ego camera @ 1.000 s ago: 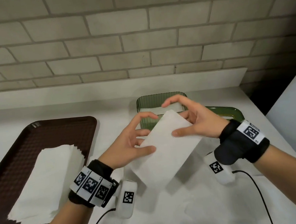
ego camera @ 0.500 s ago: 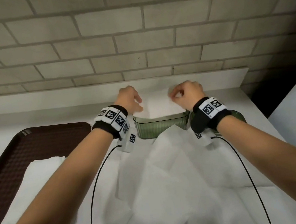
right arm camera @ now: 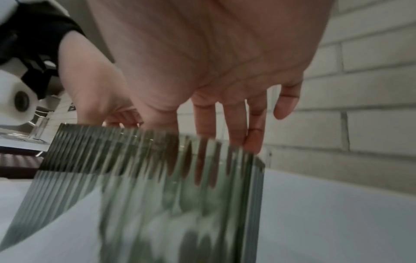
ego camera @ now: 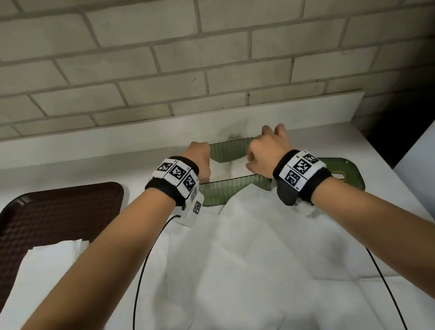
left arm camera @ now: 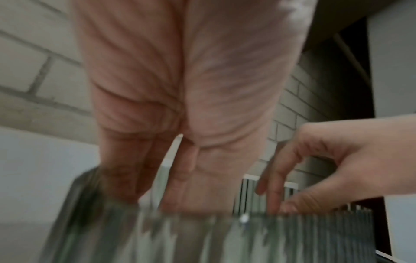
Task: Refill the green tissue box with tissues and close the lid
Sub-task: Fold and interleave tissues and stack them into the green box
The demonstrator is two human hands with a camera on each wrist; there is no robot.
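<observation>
Both hands, left hand (ego camera: pixel 200 158) and right hand (ego camera: pixel 266 153), have dropped from above the ribbed translucent green tissue box (ego camera: pixel 234 189) at frame centre into it, fingers down and loosely extended pressing the white tissue (ego camera: pixel 232 169) inside, so refilling seems nearly done, lid pending.

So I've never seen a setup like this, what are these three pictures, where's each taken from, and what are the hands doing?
A person works bare-handed, with cameras strapped to head and both wrists. The wide picture is from the head, looking down; the two close-ups look along each palm. On the white counter stands an open ribbed green tissue box, its green lid lying to the right. A brown tray at left carries a stack of tissues. The left hand and right hand reach into the box, fingers pointing down, apparently settling a white tissue; whether they grip it is unclear.
</observation>
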